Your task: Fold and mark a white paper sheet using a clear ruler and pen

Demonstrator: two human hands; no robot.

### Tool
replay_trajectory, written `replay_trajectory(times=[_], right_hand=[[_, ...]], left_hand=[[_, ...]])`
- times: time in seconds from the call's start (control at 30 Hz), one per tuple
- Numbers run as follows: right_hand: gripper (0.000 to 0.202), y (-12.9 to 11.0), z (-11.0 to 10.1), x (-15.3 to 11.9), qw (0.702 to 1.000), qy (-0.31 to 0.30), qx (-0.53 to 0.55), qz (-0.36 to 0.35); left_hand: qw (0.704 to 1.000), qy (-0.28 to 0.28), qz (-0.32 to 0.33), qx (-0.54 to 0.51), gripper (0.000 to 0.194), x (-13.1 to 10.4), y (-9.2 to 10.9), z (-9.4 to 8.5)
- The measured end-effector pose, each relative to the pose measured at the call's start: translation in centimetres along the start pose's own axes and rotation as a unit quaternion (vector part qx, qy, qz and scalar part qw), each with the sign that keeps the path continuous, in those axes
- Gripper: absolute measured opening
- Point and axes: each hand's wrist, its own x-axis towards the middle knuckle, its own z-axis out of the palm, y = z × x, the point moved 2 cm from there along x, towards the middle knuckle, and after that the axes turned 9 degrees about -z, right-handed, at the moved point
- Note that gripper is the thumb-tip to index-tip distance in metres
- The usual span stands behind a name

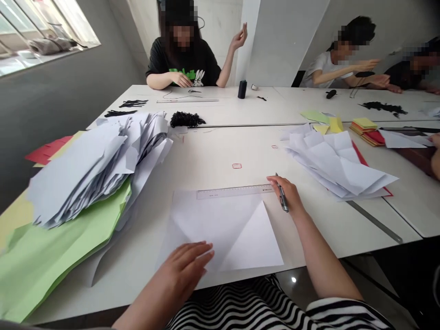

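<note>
A creased sheet of white paper (220, 229) lies on the table right in front of me, with fold lines running diagonally across it. A clear ruler (233, 191) rests along the sheet's far edge. My left hand (189, 266) is over the sheet's near left part, palm down, its fingers stretched out and holding nothing. In my right hand (288, 195) is a grey and black pen (282, 199), held beside the sheet. The fingertips of that hand are at the ruler's right end; whether they press on it, I cannot tell.
On the left are a thick pile of white paper (82, 169) and green sheets (79, 243). Folded white sheets (337, 160) and a metal ruler (374, 221) lie right. Across the table are black cord (186, 119), a thread spool (242, 89) and a seated person (185, 59).
</note>
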Motion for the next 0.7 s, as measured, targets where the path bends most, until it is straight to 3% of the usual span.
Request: replay_trajectory(times=[0.13,0.27,0.47,0.7], right_hand=[[0.029,-0.6,1.1,-0.6,0.999,-0.035,0.0,-0.042],[0.029,-0.9,2.6,-1.1,0.992,-0.068,0.002,-0.107],[0.029,-1.0,3.4,-1.2,0.978,-0.101,-0.044,-0.177],[0.034,-1.8,3.3,-0.7,0.953,-0.124,-0.14,-0.236]], left_hand=[[0.996,-0.088,-0.005,0.012,0.049,-1.0,1.0,2.1],[0.993,-0.106,-0.054,-0.006,0.065,-1.7,0.7,3.8],[0.994,-0.048,-0.094,-0.021,0.064,-1.3,0.2,4.7],[0.989,0.043,-0.144,-0.004,0.04,2.3,-2.4,3.7]])
